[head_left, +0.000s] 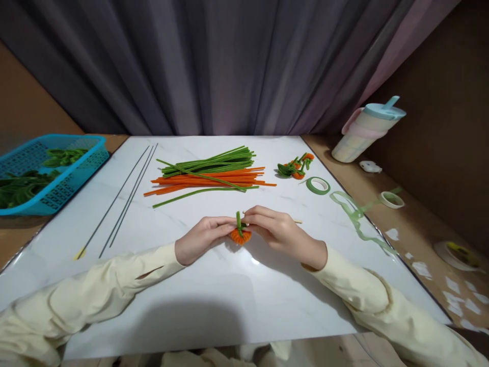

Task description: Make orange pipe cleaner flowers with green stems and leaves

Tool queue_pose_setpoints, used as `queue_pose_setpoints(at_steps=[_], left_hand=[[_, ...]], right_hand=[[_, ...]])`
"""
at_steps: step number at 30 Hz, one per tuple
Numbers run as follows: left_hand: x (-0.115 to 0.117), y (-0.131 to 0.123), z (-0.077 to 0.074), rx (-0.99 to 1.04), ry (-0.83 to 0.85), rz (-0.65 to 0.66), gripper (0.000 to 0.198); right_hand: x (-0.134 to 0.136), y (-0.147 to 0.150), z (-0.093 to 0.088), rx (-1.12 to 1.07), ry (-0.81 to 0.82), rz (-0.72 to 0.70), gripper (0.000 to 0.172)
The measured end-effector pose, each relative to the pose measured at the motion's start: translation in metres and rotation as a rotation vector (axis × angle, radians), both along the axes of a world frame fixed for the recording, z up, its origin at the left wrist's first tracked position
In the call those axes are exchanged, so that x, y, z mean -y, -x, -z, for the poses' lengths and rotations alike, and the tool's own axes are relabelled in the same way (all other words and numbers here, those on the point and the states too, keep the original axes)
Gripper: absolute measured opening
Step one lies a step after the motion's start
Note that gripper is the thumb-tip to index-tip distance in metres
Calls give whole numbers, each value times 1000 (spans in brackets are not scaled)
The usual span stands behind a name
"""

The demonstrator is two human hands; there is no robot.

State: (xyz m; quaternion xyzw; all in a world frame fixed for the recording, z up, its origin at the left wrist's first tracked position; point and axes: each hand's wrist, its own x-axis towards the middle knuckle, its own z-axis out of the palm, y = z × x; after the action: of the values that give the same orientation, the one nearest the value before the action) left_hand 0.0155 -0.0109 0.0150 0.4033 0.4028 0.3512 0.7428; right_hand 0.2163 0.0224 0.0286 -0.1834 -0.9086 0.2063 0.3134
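Note:
Both hands meet at the middle of the white marbled board (214, 306). My left hand (202, 238) pinches a small orange pipe-cleaner coil (241, 236) from the left. My right hand (277, 230) is closed on it from the right, at a short green pipe-cleaner piece (239, 222) that stands up out of the coil. A thin wooden stick (297, 221) pokes out to the right behind my right hand; whether the hand holds it is hidden.
Behind the hands lies a pile of green and orange pipe cleaners (212, 176). Finished small orange-and-green pieces (296, 166) and a green tape roll (318, 185) lie at right, thin dark wires (126, 199) at left. A blue basket (46, 171) and a lidded cup (369, 127) flank the board.

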Motion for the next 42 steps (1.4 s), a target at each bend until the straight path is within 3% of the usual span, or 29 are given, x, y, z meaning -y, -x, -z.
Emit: queue_pose_setpoints(at_steps=[5,11,20,33,42], left_hand=[[1,-2,-2,-74,-127,-3,27],[-4,0,-6,128,189,-101,19],[0,-2,-2,216,165,48,19],[11,-6,-3,370,113,96,29],[14,-6,-2,376,261,96,21]], right_hand=[[3,0,3,53,-88,20,25],[3,-2,6,31,-146,33,30],[7,2,11,-98,-175,59,31],[12,5,6,-80,-389,70,25],[11,5,7,-44,-400,62,20]])
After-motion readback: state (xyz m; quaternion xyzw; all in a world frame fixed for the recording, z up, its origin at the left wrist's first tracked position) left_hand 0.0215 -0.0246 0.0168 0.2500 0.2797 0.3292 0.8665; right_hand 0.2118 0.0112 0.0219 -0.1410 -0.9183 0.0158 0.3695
